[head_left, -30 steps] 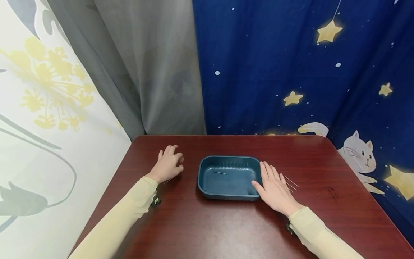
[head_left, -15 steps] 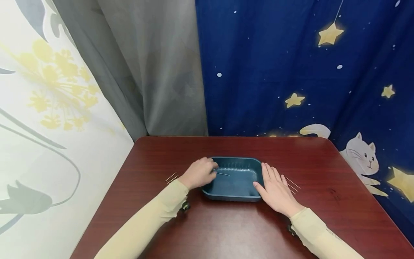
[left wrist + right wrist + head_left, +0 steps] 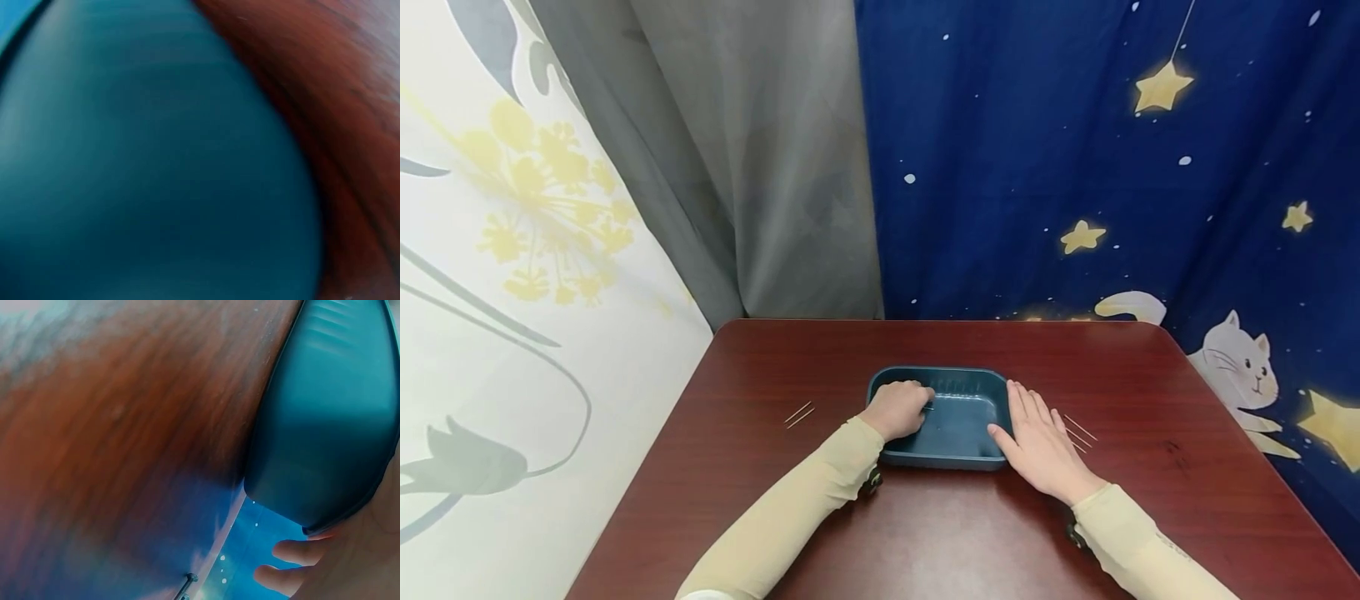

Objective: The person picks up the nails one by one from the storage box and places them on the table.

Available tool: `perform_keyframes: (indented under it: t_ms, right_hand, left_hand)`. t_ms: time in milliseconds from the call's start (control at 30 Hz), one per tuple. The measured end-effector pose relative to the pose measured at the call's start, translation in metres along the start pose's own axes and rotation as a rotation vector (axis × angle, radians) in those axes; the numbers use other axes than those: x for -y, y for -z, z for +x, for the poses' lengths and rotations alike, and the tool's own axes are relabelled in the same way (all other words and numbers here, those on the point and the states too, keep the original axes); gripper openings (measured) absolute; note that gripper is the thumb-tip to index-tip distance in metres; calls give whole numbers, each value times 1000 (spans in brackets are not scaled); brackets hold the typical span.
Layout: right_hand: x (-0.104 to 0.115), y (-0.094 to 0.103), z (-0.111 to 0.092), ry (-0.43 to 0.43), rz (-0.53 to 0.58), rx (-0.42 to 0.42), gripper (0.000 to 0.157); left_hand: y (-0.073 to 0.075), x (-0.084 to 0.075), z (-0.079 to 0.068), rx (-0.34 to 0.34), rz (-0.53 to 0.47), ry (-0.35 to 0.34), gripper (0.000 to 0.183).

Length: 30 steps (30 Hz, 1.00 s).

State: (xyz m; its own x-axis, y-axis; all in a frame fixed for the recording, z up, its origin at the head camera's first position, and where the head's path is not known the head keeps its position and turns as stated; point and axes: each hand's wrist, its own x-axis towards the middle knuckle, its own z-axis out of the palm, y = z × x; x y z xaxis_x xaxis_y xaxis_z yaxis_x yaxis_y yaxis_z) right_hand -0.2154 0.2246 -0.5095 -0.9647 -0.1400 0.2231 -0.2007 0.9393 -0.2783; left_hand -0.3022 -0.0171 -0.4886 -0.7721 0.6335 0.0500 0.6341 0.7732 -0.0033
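A dark teal rectangular tray (image 3: 951,460) sits on the table between the hands. My left hand (image 3: 897,410) reaches into its left side with fingers curled; anything between the fingertips is hidden. A sliver of a thin nail (image 3: 929,408) shows beside those fingers on the tray floor. Along the tray's right rim rests my right hand (image 3: 1043,442), fingers straight and thumb over the inside edge. Two thin nails (image 3: 801,417) lie left of the tray, and several more nails (image 3: 1081,427) lie just right of the right hand. The right wrist view shows a headed nail (image 3: 190,578).
The reddish-brown table (image 3: 925,533) has rounded far corners. A grey curtain (image 3: 805,208) and a blue starry curtain (image 3: 1000,167) hang behind it. On the left is a white patterned cloth (image 3: 550,400). The left wrist view is blurred.
My left hand has moved right, from above the left-hand nails, over the tray's left rim and into the tray. The two left nails came into view. My right hand stays at the rim.
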Motion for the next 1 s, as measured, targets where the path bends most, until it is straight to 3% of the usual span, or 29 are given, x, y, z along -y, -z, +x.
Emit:
perform_keyframes:
  t_ms: [167,667,1000]
  right_hand:
    - [1,0,0,5,7,-3,83]
    - [1,2,-3,0,13,17,84]
    - [1,4,-4,0,13,17,84]
  left_hand:
    - [-9,0,3,-79,65,-12,23]
    - [-9,-8,-3,-113,50,-5,11]
    - [-10,-8,0,-131,-10,75,9]
